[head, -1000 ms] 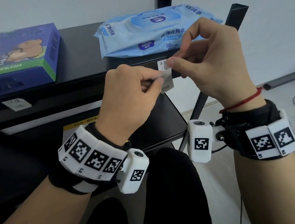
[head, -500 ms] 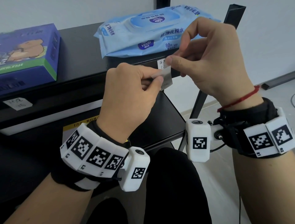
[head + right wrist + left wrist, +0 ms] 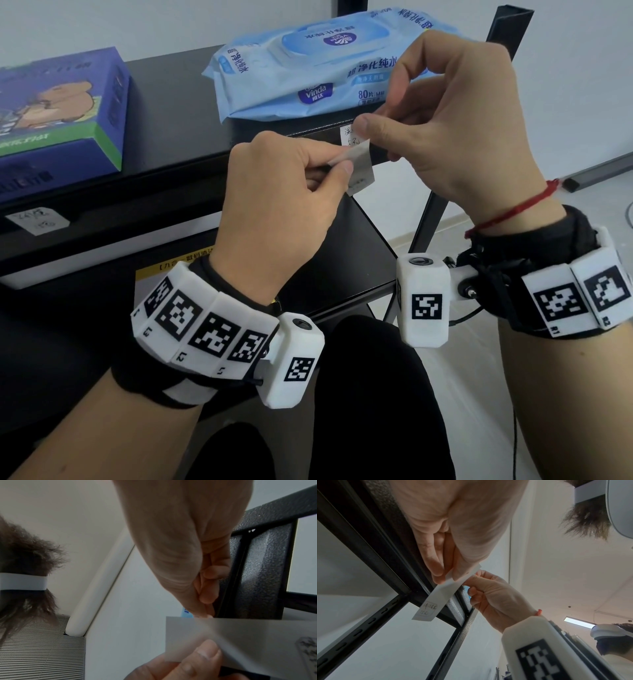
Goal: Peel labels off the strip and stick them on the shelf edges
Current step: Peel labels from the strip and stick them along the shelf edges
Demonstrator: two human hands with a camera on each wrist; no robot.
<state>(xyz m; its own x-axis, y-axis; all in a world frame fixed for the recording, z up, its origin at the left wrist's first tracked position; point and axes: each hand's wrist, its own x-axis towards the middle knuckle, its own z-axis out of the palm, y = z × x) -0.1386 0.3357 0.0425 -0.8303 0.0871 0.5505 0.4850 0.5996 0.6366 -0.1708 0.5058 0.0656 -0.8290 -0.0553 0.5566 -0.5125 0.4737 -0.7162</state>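
The narrow white paper label strip (image 3: 359, 168) is held just in front of the front edge of the black metal shelf (image 3: 308, 133), below the pale blue soft pack of wet wipes (image 3: 308, 61) that lies on the shelf top. The strip is pinched between thumb and curled forefinger of the left hand (image 3: 277, 205). The upper end of the strip is pinched between thumb and forefinger of the right hand (image 3: 455, 116), the remaining fingers being curled loosely. In the left wrist view one handwritten label (image 3: 428, 609) is seen at the free lower end of the strip.

A white handwritten label already stuck on the shelf edge (image 3: 347, 137) is seen directly behind the strip. A second stuck label (image 3: 34, 219) is seen on the shelf edge far to the left of the wipes pack, below the blue and green cardboard box (image 3: 58, 109).

Probable faults at this step:

- The label may be torn if it is pulled sharply, the paper being thin.
- The adhesive face may fold onto itself or cling to a fingertip if the peeled part is left unsupported.
- The backing may be lifted with the label if the pinch is taken across both layers; which layer is gripped by the right hand cannot be told.
- The new label may be placed over the label behind the strip if the hands are not shifted along the edge.
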